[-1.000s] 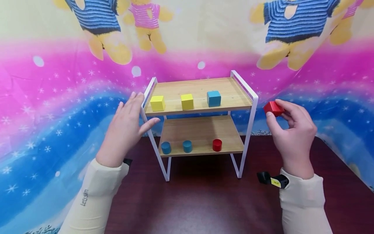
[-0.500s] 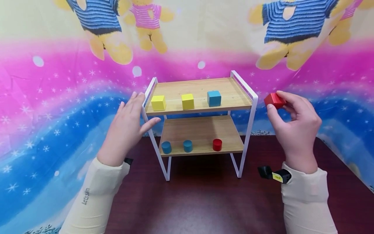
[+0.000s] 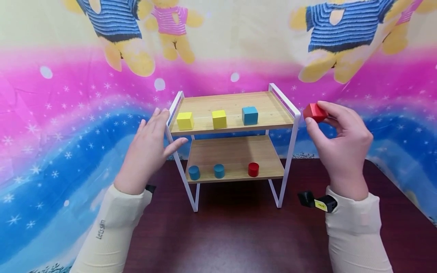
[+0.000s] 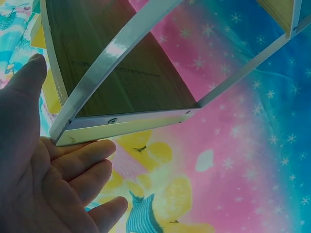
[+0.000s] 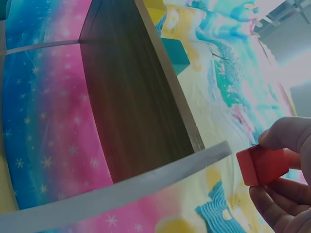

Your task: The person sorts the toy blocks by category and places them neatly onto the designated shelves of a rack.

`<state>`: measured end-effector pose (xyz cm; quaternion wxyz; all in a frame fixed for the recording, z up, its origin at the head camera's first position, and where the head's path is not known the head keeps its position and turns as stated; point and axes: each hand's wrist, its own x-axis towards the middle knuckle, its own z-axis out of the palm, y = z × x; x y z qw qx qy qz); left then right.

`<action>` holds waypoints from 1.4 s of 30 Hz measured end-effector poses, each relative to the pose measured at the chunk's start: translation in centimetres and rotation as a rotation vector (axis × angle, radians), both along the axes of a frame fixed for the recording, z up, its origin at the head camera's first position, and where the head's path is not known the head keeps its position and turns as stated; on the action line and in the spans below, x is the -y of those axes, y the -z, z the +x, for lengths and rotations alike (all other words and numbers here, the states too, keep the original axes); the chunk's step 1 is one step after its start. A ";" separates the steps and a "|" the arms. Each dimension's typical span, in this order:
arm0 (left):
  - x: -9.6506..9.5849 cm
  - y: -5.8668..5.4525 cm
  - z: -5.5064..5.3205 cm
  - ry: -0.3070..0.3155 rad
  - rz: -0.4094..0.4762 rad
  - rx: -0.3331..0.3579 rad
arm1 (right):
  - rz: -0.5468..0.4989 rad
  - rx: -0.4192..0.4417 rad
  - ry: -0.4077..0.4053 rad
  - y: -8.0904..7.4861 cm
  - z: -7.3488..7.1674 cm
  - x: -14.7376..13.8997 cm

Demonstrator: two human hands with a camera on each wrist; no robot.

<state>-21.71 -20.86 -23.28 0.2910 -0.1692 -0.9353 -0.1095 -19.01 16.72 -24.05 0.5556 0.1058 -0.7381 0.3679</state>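
Note:
Thumb and fingers of my right hand (image 3: 343, 146) pinch a red cube (image 3: 315, 112), held in the air just right of the shelf's upper right rail. The right wrist view shows the same red cube (image 5: 262, 165) close by the white frame. My left hand (image 3: 145, 151) has its fingers extended at the shelf's upper left corner, fingertips right at the white frame (image 4: 104, 56) in the left wrist view. On the top board (image 3: 227, 100) sit two yellow cubes (image 3: 185, 121) and, to their right, a blue cube (image 3: 250, 115).
The lower board (image 3: 235, 149) bears two blue cylinders (image 3: 219, 171) at left and a red cylinder (image 3: 253, 169) at right. The two-tier rack stands on a dark red table (image 3: 235, 235), before a printed cloth backdrop (image 3: 218, 45).
My right hand has risen with the red cube, drifting first right and then slightly back left toward the shelf. The left hand has stayed almost still; the blocks on the shelves have not moved.

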 end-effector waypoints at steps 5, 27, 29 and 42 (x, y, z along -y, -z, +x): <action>0.0 0.0 0.0 0.000 0.003 0.002 | 0.008 0.004 -0.009 -0.4 0.2 0.7; -0.1 0.0 0.1 0.003 0.013 -0.009 | 0.118 0.034 -0.085 -1.7 0.1 3.5; -0.1 0.1 0.1 0.001 0.014 -0.007 | 0.128 0.037 -0.089 -1.8 0.0 3.7; 0.0 0.2 0.0 0.012 0.016 -0.005 | 0.235 0.110 -0.041 -2.9 -0.4 4.3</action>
